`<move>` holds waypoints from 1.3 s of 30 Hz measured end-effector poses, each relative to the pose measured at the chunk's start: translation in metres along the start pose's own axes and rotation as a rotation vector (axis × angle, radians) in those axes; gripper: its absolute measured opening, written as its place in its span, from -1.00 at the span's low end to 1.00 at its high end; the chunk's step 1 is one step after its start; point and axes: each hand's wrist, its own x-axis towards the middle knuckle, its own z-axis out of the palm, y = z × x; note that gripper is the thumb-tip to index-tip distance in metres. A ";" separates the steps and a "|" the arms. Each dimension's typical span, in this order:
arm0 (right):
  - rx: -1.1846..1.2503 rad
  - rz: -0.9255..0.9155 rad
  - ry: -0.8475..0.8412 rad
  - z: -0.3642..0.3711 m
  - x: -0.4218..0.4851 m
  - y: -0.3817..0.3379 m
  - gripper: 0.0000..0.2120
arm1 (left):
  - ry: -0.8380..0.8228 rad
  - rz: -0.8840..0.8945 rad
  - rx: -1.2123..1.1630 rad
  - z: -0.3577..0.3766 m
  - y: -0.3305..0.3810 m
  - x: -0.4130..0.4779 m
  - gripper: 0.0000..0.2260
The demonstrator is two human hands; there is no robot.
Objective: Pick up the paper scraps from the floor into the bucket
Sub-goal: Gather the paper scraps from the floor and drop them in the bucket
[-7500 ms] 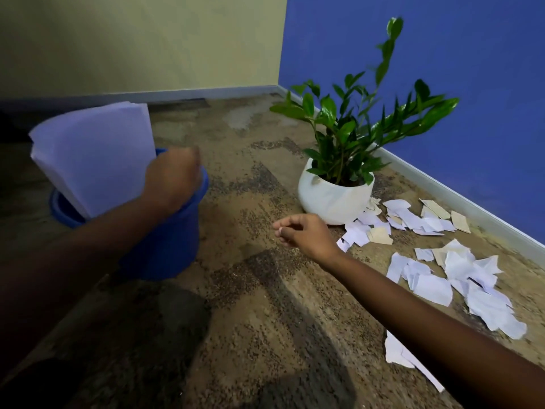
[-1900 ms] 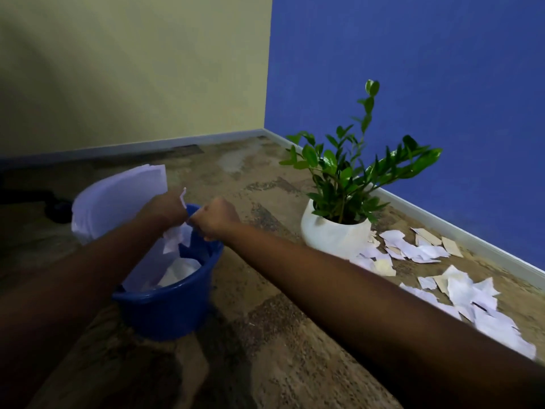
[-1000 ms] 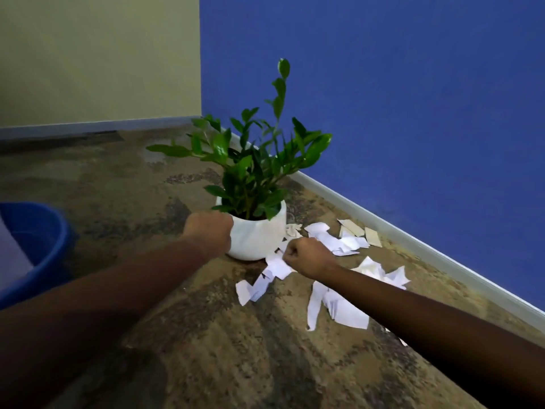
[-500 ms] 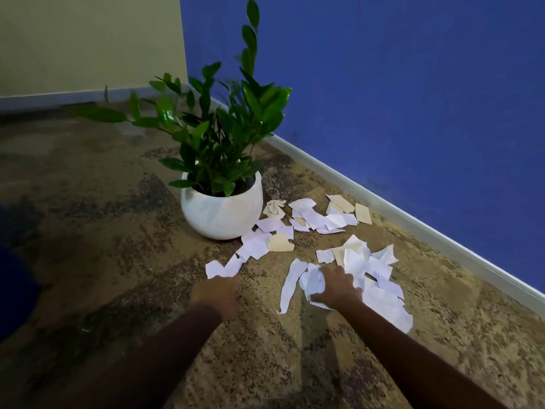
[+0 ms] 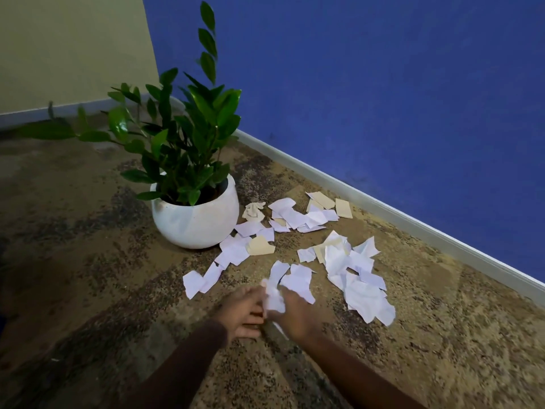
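Where the yellow wall (image 5: 73, 48) meets the carpeted floor (image 5: 88, 261), a leafy plant (image 5: 182, 128) stands upright in a round white pot (image 5: 194, 222). Near the bottom edge the left hand (image 5: 243, 314) hangs low over the floor, touching a crumpled white scrap (image 5: 272, 299), though blur hides whether its fingers (image 5: 250, 318) hold it. Just right of it, the right hand (image 5: 296, 318) has its fingers curled round that same scrap, and loose paper scraps (image 5: 362, 293), white and tan, lie scattered on the floor from the pot's right side toward the blue wall (image 5: 383, 84) and its pale skirting (image 5: 413, 227).
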 end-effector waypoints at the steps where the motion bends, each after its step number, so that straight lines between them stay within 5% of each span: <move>1: 0.046 -0.033 0.000 0.006 -0.003 -0.003 -0.70 | -0.027 -0.020 -0.074 0.006 -0.001 0.004 -0.71; 5: 0.195 -0.082 -0.103 0.009 -0.007 -0.010 -0.79 | 0.130 0.015 -0.270 0.019 -0.006 0.019 -0.77; 9: 0.382 -0.006 -0.214 -0.003 0.001 -0.001 -0.67 | 0.194 0.079 -0.321 0.014 -0.004 0.028 -0.73; 14: -0.018 0.078 0.117 -0.019 0.038 0.033 -0.49 | 0.329 0.081 -0.327 0.002 -0.006 0.038 -0.79; 17: -0.197 0.228 0.103 -0.020 0.059 0.045 -0.31 | 0.395 0.096 -0.372 -0.001 -0.014 0.043 -0.78; 23: -0.326 0.280 0.098 -0.014 0.068 0.040 -0.45 | 0.321 0.092 -0.324 -0.008 -0.018 0.038 -0.64; 27: -0.071 0.195 0.128 -0.011 0.059 0.031 -0.72 | 0.312 0.076 -0.275 -0.010 -0.016 0.039 -0.61; 33: 0.104 0.061 0.144 0.006 0.033 -0.005 -0.65 | 0.180 0.070 -0.365 -0.005 -0.009 0.034 -0.85; 39: 0.319 -0.053 -0.086 0.025 0.021 -0.041 -0.63 | 0.057 0.062 -0.490 0.000 0.002 0.028 -0.78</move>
